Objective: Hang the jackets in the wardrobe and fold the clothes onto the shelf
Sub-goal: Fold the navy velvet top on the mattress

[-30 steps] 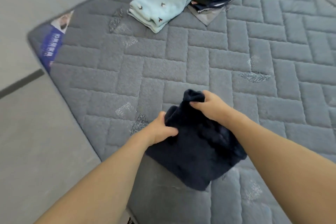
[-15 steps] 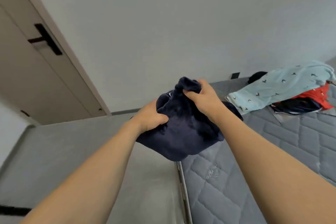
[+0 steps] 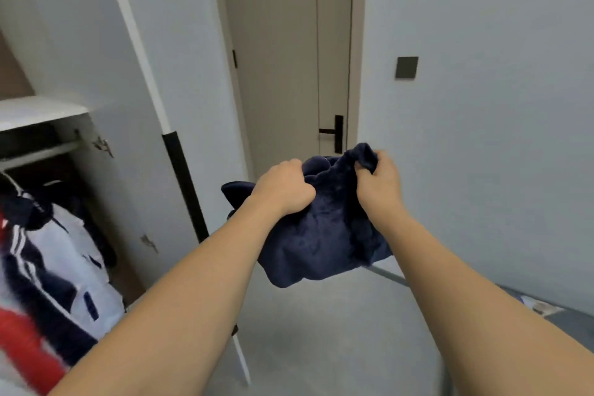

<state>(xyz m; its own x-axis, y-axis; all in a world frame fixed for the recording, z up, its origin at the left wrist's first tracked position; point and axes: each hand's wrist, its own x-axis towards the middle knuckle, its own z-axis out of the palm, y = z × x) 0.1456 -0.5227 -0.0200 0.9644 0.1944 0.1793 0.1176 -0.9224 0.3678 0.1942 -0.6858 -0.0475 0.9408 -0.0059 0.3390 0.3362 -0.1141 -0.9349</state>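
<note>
**Both hands hold folded navy garment in mid-air by the open wardrobe**

Left hand [image 3: 284,188] sits centre frame, fingers curled tight into the left upper edge of the dark navy fleece garment [image 3: 316,241]. Right hand [image 3: 381,185] is just right of it, pinching a bunched-up corner of the same garment at its top right, thumb and fingers closed on the fabric. Garment hangs between and below the two hands as a folded, rumpled bundle, off any surface, centre of frame, above the grey floor [image 3: 337,331]. A small flap of it sticks out left of the left wrist.

Left side of frame: open wardrobe [image 3: 83,170] with white door [image 3: 180,80] swung out, black handle strip on the door edge. White shelf [image 3: 35,111] at upper left of the wardrobe. Below it, hanging jackets [image 3: 54,254] in white, navy and red at lower left, blurred.

Upper centre: closed beige room door [image 3: 283,58] with black lever handle [image 3: 334,133]. Dark wall switch [image 3: 406,67] on the grey wall, upper right. Mattress corner [image 3: 546,312] shows at lower right edge.
</note>
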